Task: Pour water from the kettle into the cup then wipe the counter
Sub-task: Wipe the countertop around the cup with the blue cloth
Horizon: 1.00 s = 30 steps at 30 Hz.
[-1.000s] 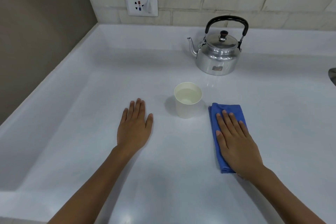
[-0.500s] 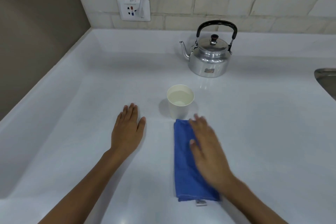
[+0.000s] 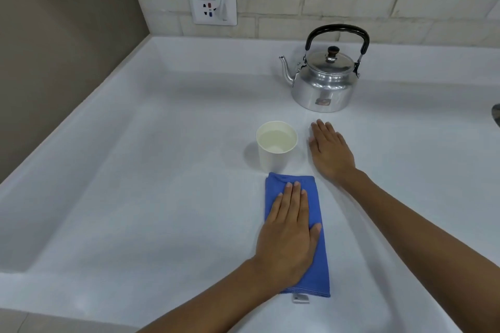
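Left hand (image 3: 288, 235) flat on blue cloth (image 3: 313, 265), right hand (image 3: 330, 153) flat, empty, beside cup (image 3: 276, 146)

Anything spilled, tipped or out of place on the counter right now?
Nothing stands out. The cup stands upright with water in it, the kettle sits upright behind with its lid on, and no puddle shows on the counter. The left hand lies flat on the blue cloth.

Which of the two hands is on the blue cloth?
The left hand lies flat on the blue cloth, just in front of the cup. The right hand rests on the bare counter beside the cup.
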Available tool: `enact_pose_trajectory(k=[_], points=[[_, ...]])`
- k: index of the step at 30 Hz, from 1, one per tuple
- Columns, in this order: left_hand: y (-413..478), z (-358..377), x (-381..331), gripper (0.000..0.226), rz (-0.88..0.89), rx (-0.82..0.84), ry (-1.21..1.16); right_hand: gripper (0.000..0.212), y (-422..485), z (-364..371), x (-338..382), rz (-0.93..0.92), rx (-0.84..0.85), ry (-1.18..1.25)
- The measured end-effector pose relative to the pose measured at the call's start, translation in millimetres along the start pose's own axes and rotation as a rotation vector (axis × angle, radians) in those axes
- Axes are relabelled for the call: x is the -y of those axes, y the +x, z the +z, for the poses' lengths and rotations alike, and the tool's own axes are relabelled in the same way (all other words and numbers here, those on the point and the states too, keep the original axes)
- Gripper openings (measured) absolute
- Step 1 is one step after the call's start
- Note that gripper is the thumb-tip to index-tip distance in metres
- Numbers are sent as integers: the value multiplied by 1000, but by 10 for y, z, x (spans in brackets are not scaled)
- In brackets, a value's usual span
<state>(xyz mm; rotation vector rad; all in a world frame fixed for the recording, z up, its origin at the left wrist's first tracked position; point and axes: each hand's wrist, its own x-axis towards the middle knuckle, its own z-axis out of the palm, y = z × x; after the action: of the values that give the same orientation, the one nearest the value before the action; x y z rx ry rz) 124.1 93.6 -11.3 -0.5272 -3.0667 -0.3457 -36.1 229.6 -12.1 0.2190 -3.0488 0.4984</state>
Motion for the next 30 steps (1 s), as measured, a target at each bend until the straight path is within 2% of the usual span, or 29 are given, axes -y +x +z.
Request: enact_pose_trajectory(k=[6, 11, 14, 17, 21, 25, 28, 30], points=[[-81, -61, 209, 59, 44, -16, 33, 51, 21, 96, -57, 17, 12, -69], [-206, -209, 799, 64, 20, -4, 38, 51, 12, 115, -65, 17, -4, -71], [-179, -312, 1357, 84, -76, -44, 43, 51, 9, 123, -55, 16, -7, -80], [37, -322, 1788, 65, -284, -43, 40, 51, 10, 131, -35, 24, -10, -97], [636, -269, 1629, 55, -431, -53, 15, 51, 12, 131, -24, 26, -16, -105], [731, -124, 1321, 52, -263, -69, 16, 51, 14, 131, -38, 18, -23, -104], [567, -135, 1528, 52, -43, -78, -17, 51, 16, 135, -52, 15, -24, -103], [630, -215, 1800, 54, -12, -73, -13, 51, 26, 146, -56, 20, -22, -101]])
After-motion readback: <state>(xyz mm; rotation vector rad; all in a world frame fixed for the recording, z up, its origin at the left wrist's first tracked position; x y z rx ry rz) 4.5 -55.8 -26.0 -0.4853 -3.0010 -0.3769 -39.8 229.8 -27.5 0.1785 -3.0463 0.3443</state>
